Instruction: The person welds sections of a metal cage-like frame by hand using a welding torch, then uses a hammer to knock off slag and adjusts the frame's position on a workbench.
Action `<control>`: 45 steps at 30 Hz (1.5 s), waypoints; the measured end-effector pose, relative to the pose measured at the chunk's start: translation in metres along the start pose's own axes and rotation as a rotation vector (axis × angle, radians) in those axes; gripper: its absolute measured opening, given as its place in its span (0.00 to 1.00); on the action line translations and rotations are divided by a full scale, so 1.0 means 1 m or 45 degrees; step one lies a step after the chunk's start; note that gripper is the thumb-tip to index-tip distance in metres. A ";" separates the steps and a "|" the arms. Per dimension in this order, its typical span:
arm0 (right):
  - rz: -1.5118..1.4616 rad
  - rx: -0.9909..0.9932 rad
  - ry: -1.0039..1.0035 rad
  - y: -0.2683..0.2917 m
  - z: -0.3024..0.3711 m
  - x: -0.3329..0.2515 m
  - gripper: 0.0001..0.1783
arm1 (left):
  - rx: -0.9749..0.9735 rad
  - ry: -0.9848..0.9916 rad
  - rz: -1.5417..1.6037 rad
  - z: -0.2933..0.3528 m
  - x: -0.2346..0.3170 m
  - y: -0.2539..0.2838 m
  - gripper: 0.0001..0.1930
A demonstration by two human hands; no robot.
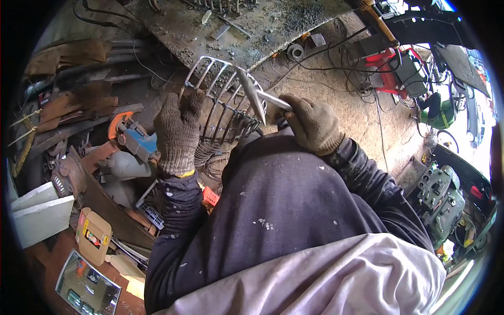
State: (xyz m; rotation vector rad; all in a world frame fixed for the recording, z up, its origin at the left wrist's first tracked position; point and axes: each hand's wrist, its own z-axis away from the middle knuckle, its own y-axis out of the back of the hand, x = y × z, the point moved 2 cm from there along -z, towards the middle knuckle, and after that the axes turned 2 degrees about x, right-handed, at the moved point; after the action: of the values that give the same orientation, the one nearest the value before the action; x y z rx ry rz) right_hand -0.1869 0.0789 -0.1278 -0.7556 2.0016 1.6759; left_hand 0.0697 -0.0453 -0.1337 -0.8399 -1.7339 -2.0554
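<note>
My left hand [177, 134], in a brown knitted glove, is closed around the left end of a metal rack [214, 79]. The rack is made of several curved bars joined by cross rods and leans near the table's edge. In my gloved right hand [315, 125] is the handle of a chipping hammer [251, 95]. Its long, pointed grey head hangs over the right side of the rack; whether it touches the bars I cannot tell. My knees and dark clothing hide the rack's lower part.
Ahead stands a dirty metal table [299, 23] strewn with scraps. Cables [382, 123] cross the floor at right, near a red stool [382, 67]. A blue and orange power tool [139, 140], a mirror [86, 286] and a cardboard box [94, 236] lie left. A green-grey machine [440, 205] stands right.
</note>
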 end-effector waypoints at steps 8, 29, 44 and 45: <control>0.064 -0.104 -0.145 -0.005 0.002 0.003 0.17 | 0.037 -0.054 -0.058 -0.002 -0.005 -0.003 0.29; -0.585 0.284 -0.852 0.001 0.017 0.037 0.15 | 0.310 -0.033 1.028 0.018 -0.056 0.015 0.19; -0.531 0.214 -0.823 -0.009 0.016 0.045 0.16 | 0.092 0.351 1.755 0.016 -0.045 0.022 0.17; -0.527 0.210 -0.824 -0.008 0.015 0.044 0.16 | 0.098 0.530 2.094 0.015 -0.041 0.021 0.18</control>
State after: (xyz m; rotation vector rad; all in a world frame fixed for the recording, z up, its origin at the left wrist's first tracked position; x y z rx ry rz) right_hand -0.2156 0.0867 -0.1647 -0.4452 1.3939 1.2758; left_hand 0.1174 -0.0405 -0.1410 -1.0875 -0.3977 -0.8551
